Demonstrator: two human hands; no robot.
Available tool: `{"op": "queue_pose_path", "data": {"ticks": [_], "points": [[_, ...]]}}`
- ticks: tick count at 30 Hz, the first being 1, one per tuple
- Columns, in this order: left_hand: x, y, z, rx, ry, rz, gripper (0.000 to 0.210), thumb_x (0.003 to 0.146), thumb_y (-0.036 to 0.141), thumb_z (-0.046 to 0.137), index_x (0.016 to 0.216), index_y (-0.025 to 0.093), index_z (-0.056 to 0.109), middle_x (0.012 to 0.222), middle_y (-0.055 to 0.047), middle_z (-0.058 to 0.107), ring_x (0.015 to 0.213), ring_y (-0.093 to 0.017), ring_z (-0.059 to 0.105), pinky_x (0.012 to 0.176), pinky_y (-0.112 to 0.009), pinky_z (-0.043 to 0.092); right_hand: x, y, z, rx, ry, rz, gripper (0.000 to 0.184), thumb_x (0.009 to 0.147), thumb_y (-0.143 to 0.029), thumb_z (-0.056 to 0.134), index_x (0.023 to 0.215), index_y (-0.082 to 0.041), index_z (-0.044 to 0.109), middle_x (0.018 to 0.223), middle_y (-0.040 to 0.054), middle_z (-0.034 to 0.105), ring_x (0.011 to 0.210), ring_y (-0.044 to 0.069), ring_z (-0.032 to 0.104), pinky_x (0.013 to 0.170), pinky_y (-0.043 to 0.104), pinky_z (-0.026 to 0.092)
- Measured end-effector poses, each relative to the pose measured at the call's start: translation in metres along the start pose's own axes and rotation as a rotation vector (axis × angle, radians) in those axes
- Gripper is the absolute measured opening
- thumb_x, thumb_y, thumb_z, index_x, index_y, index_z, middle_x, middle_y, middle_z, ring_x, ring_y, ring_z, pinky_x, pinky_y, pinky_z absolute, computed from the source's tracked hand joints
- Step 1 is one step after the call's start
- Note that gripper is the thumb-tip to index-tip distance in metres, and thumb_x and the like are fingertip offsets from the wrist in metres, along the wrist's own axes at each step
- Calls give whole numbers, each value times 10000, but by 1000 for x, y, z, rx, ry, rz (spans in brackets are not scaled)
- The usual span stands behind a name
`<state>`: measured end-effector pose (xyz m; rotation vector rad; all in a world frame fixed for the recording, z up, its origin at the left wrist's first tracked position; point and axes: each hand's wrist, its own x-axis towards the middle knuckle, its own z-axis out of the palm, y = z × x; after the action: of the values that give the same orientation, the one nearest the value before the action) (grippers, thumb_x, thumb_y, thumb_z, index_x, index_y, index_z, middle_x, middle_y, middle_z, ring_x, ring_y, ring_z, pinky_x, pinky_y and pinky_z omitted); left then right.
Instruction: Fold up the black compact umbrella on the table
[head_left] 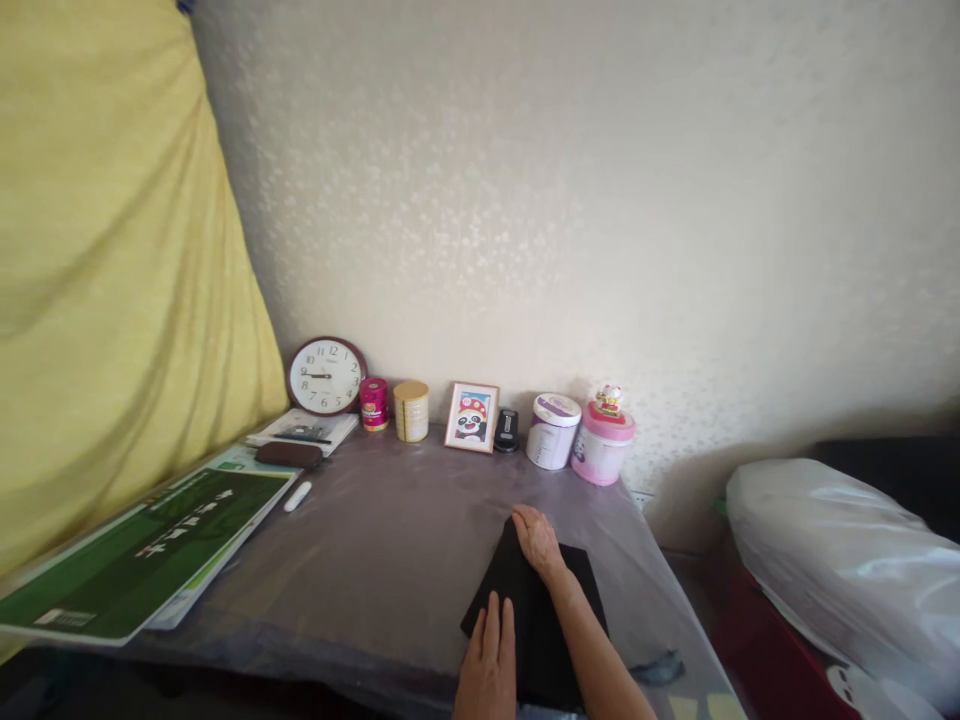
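Note:
A flat black item (547, 640), which looks folded or made of two panels, lies near the right front of the table. I cannot tell whether it is cloth or board. My left hand (487, 650) rests on its near left part with fingers stretched out flat and pointing away from me. At its far edge, my right hand (538, 540) has bent fingers closed over the top corner. My right forearm crosses above the right panel and hides part of it.
Along the wall stand a clock (328, 376), a pink can (373, 404), a yellow-lidded can (411, 412), a framed panda picture (472, 417) and two tubs (553, 432). Green sheets (165, 550) and a brown case (289, 456) lie left. A plastic-covered bundle (847, 560) stands right of the table.

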<state>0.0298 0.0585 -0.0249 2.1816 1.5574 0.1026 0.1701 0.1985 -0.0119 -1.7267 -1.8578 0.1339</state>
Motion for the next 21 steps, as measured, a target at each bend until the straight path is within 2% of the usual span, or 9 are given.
{"op": "queue_pose_path", "data": {"ticks": [5, 8, 11, 16, 21], "points": [[-5, 7, -11, -27, -21, -4, 794, 643, -84, 284, 1382, 132, 92, 1476, -96, 46, 1359, -230, 105, 1115, -363, 184, -19, 28, -29, -44, 129, 174, 356, 831, -272, 372, 1033, -107, 613, 1067, 175, 649, 1033, 267, 591, 911, 389, 418], [-10, 14, -23, -35, -34, -28, 811, 629, -81, 335, 1381, 117, 103, 1472, -105, 45, 1358, -243, 129, 1112, -361, 197, -48, 52, -51, -17, 191, 329, 360, 789, -325, 393, 994, -129, 615, 1043, 152, 661, 993, 255, 610, 881, 350, 438], [-15, 18, -31, -25, -55, -40, 849, 610, -80, 366, 1385, 114, 81, 1478, -102, 29, 1360, -240, 133, 1105, -335, 205, -77, 65, -67, 54, 184, 391, 401, 766, -442, 384, 924, -166, 629, 980, 127, 681, 935, 253, 627, 836, 324, 451], [-17, 14, -28, -80, -42, 3, 1020, 481, -37, 477, 1389, 97, 31, 1474, -106, -40, 1366, -263, 96, 1111, -331, 169, -104, 48, -79, 177, 66, 459, 477, 715, -573, 381, 846, -200, 649, 874, 88, 704, 839, 252, 645, 730, 306, 462], [-19, 6, -16, -142, 27, 55, 1065, 452, 2, 504, 1390, 91, 7, 1476, -108, -72, 1370, -274, 58, 1114, -344, 150, -111, 29, -82, 162, 68, 432, 454, 670, -579, 441, 828, -208, 651, 738, 60, 699, 751, 247, 653, 666, 301, 465]]}}
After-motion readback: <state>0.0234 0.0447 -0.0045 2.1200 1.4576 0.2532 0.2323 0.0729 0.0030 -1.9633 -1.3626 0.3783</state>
